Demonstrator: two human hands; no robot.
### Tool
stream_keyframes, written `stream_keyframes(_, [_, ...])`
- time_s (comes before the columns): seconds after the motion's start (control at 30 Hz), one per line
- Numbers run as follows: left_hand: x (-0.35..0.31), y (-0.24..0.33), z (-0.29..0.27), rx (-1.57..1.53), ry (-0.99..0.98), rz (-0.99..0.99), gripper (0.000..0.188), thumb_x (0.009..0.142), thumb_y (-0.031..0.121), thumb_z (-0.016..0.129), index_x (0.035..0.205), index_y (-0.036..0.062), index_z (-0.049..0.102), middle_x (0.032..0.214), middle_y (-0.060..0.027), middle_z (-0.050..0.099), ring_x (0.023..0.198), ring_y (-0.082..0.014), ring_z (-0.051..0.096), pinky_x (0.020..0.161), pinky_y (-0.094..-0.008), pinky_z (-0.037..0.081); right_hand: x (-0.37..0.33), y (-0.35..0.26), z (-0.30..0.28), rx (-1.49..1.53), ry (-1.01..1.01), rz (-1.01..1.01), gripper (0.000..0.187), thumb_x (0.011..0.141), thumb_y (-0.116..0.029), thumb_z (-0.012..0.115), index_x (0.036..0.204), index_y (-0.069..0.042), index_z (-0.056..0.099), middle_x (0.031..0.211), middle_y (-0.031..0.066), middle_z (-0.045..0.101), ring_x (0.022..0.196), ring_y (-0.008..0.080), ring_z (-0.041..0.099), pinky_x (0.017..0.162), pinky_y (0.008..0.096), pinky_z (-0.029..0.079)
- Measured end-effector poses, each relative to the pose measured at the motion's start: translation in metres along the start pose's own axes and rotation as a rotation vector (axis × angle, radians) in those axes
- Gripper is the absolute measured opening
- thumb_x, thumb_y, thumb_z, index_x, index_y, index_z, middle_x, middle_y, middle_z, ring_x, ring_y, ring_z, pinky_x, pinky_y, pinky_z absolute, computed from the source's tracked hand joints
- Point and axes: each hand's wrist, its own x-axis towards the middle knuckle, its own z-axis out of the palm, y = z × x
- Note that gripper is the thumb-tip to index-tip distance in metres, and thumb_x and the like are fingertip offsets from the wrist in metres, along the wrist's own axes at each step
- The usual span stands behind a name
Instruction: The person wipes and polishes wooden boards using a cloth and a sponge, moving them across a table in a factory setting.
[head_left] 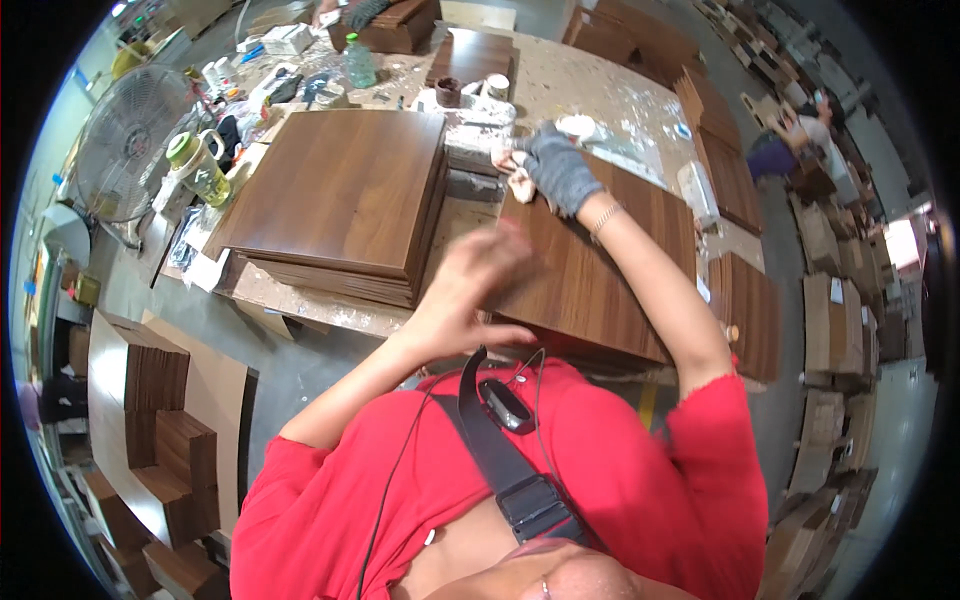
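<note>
My right hand (563, 172), in a grey knit glove, is closed on a crumpled whitish cloth (520, 182). It rests at the far left part of a brown wood-grain panel (610, 255) in front of me. My bare left hand (480, 275) hovers over that panel's near left side. Its fingers are smeared by motion, but the thumb is stretched well apart from them and I see nothing held. To the left lies a neat stack of similar brown panels (340, 185).
Beyond the hands stand a dark brown cup (448, 93), a white cup (496, 87) and a green-capped bottle (359, 62). A green-lidded jug (198, 168) and a fan (135, 145) are at the left. More panels (742, 310) lie right; stacked boards (165, 430) stand lower left.
</note>
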Motion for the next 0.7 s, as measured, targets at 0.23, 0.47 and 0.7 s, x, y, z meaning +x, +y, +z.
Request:
stream_keyframes(0.23, [-0.037, -0.041, 0.044, -0.259, 0.063, -0.327, 0.135, 0.059, 0.043, 0.098, 0.156, -0.0034, 0.016, 0.153, -0.0267, 0.03, 0.144, -0.0419, 0.03, 0.12, -0.0471, 0.027, -0.078, -0.069, 0.03, -0.504, 0.088, -0.182, 0.033, 0.086, -0.013, 0.065, 0.119, -0.007, 0.067, 0.098, 0.0175, 0.056, 0.097, 0.0327, 0.059, 0.079, 0.0393, 0.052])
stream_keyframes(0.47, [-0.049, -0.071, 0.05, -0.559, -0.029, -0.352, 0.136, 0.062, 0.022, 0.095, 0.163, 0.0051, 0.005, 0.17, -0.0169, 0.004, 0.156, -0.0303, 0.014, 0.124, -0.0427, 0.021, -0.161, -0.129, 0.027, -0.054, -0.115, -0.152, 0.033, 0.095, -0.017, 0.061, 0.124, -0.005, 0.069, 0.101, 0.0161, 0.052, 0.094, 0.0318, 0.059, 0.085, 0.0392, 0.049])
stream_keyframes(0.7, [-0.011, -0.07, 0.042, -0.454, 0.043, -0.023, 0.107, 0.067, 0.029, 0.091, 0.154, 0.0053, 0.034, 0.167, -0.0205, 0.014, 0.153, -0.0356, 0.021, 0.123, -0.047, 0.026, -0.184, -0.146, 0.058, -0.592, 0.165, -0.107, 0.036, 0.087, -0.023, 0.064, 0.122, -0.018, 0.069, 0.113, 0.0121, 0.06, 0.104, 0.0302, 0.061, 0.089, 0.0427, 0.052])
